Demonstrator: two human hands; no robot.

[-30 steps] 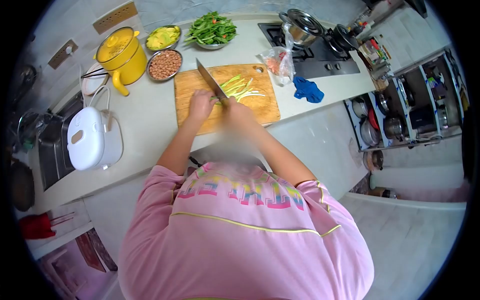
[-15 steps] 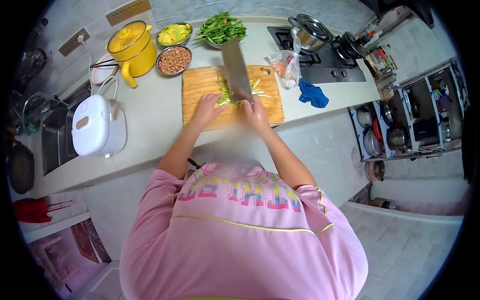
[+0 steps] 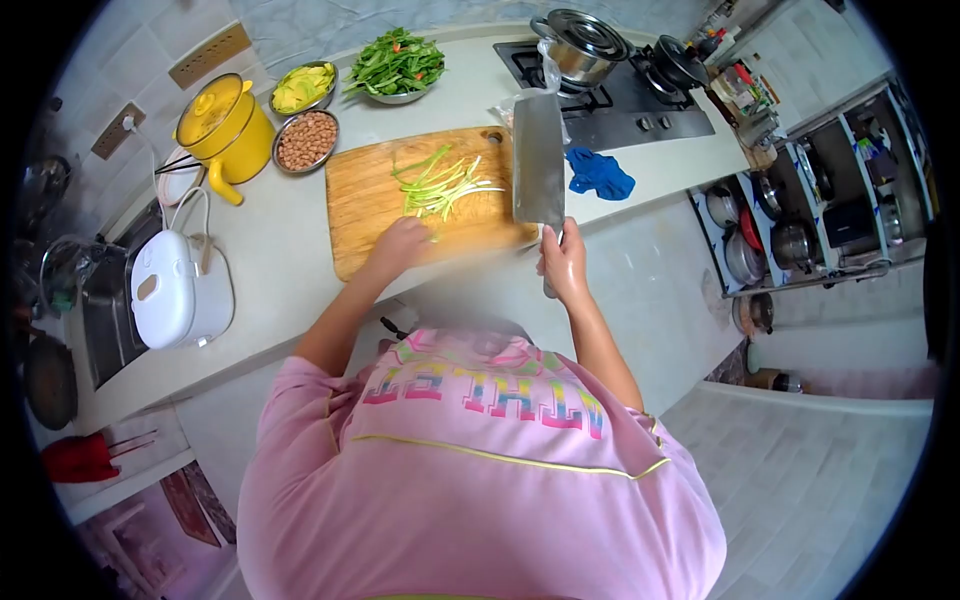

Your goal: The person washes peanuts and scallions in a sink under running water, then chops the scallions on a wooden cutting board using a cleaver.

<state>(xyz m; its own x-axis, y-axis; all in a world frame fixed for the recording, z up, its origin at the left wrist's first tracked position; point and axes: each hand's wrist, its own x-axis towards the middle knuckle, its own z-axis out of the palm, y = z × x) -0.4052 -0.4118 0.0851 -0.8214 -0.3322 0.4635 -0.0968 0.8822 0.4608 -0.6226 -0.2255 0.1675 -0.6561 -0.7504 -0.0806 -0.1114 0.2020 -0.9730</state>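
Note:
My right hand is wrapped round the handle of a cleaver. Its broad blade stands raised past the right edge of the wooden cutting board, in front of a clear plastic bag. Cut strips of scallion, green and white, lie in a loose heap on the middle of the board. Over the board's near edge is my left hand, close to the strips. Motion smears its fingers, so I cannot tell whether they are open or closed.
Behind the board stand a bowl of peanuts, a bowl of yellow-green slices and a bowl of leafy greens. A yellow pot and white appliance are leftward. A blue cloth lies near the gas stove.
The cleaver has moved right, from above the scallions to beyond the board's right side. My left hand has shifted slightly toward me. The whole view has turned a little.

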